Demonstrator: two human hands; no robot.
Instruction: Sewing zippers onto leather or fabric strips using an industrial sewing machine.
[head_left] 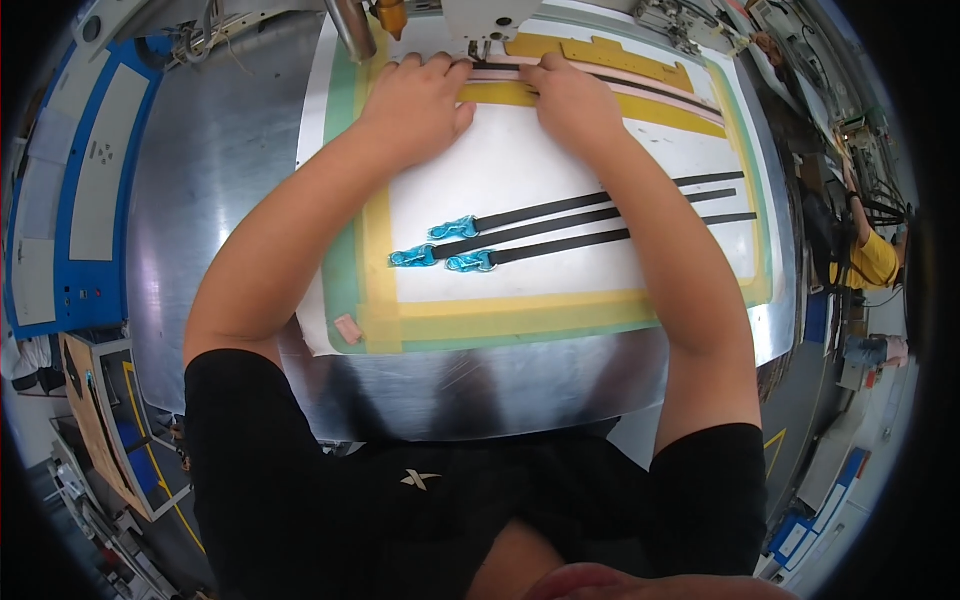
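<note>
A black strap (655, 90) runs along a pink-edged channel in a yellow template, passing under the needle end of a sewing machine head (488, 22). To the left of the needle, my left hand (420, 108) lies palm down, fingers spread and fingertips by the strap's left end, thumb apart. My right hand (578, 108) is right of the needle, thumb and fingertip closed in on the strap; its other fingers are partly hidden. Nearer me, three black straps with metal clips in blue wrapping (470, 262) lie side by side, partly under my right forearm.
A white board (520, 280) edged with yellow and green tape rests on a shiny metal table (210, 220). A small pink piece (348, 328) sits at its near left corner. Left stands a blue-framed cabinet (95, 180). Another person in a yellow top (872, 262) is far right.
</note>
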